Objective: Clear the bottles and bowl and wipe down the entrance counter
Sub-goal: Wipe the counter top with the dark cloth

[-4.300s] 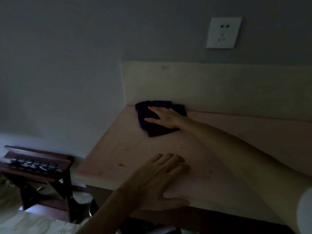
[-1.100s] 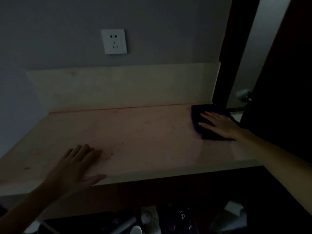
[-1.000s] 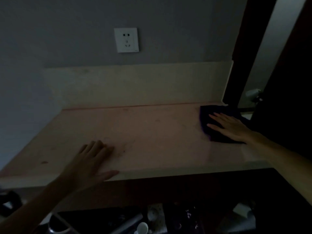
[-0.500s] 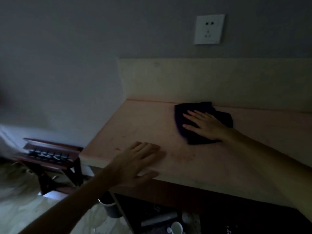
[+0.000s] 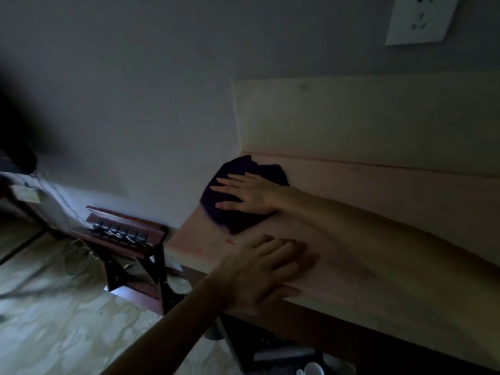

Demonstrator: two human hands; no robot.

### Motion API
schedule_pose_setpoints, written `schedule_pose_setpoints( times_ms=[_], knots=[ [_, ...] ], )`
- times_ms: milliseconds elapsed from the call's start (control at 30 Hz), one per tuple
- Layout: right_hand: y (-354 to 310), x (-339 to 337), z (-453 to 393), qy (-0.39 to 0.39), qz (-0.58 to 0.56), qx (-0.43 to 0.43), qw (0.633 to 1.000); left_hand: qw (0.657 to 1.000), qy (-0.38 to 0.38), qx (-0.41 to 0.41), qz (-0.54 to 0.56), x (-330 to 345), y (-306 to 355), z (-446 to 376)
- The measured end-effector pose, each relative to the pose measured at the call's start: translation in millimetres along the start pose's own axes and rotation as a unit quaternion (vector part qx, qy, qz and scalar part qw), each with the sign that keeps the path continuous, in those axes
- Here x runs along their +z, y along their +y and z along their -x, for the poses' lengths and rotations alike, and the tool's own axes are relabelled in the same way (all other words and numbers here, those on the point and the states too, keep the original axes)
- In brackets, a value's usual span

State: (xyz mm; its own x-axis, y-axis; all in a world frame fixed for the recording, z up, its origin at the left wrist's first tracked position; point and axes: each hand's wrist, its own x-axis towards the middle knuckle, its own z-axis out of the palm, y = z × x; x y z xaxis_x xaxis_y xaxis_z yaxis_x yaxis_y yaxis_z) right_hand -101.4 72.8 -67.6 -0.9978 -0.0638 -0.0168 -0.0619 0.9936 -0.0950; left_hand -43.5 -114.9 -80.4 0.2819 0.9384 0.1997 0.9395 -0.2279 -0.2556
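A dark purple cloth [image 5: 238, 217] lies crumpled at the far left end of the pale wooden counter [image 5: 378, 239], close to the back corner. My right hand [image 5: 244, 194] presses flat on top of the cloth, fingers spread and pointing left. My left hand [image 5: 266, 274] rests palm down on the counter near its front edge, fingers apart, holding nothing. No bottles or bowl show on the counter. The scene is dim.
A light backsplash [image 5: 365, 117] runs along the back, with a white wall socket [image 5: 422, 17] above it. A dark wooden rack [image 5: 127, 236] stands on the floor left of the counter. Under the counter sit dark items and a small white cup [image 5: 313, 369].
My right hand has slid the cloth from the counter's right end across to the far left corner. My left hand stayed flat near the front edge while the view swung left.
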Motion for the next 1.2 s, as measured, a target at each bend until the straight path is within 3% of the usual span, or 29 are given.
schedule_pose_setpoints(
  times_ms=[167, 400, 600, 800, 967, 1200],
  knots=[
    [14.1, -2.1, 49.2, -0.001, 0.005, 0.009, 1.000, 0.999, 0.033, 0.004, -0.034, 7.5, 2.8, 4.5],
    [90.6, -11.9, 223.6, 0.012, -0.008, 0.164, 0.986, 0.999, 0.040, -0.026, -0.021, -2.8, 18.3, -7.3],
    [126.6, -14.2, 417.1, 0.012, -0.014, 0.345, 0.938, 0.995, 0.064, -0.072, 0.004, 0.4, 29.1, -12.0],
    [112.0, -15.0, 564.3, 0.019, -0.040, 0.486, 0.873, 0.982, 0.089, -0.159, 0.043, 6.8, 46.8, -14.8],
    [91.7, -6.2, 615.0, 0.015, -0.017, 0.545, 0.838, 0.980, 0.087, -0.176, 0.042, 5.6, 56.1, -15.4],
    [66.5, 0.1, 601.5, 0.029, 0.001, 0.557, 0.830, 0.982, 0.083, -0.168, 0.020, 2.4, 56.3, -14.7]
  ],
)
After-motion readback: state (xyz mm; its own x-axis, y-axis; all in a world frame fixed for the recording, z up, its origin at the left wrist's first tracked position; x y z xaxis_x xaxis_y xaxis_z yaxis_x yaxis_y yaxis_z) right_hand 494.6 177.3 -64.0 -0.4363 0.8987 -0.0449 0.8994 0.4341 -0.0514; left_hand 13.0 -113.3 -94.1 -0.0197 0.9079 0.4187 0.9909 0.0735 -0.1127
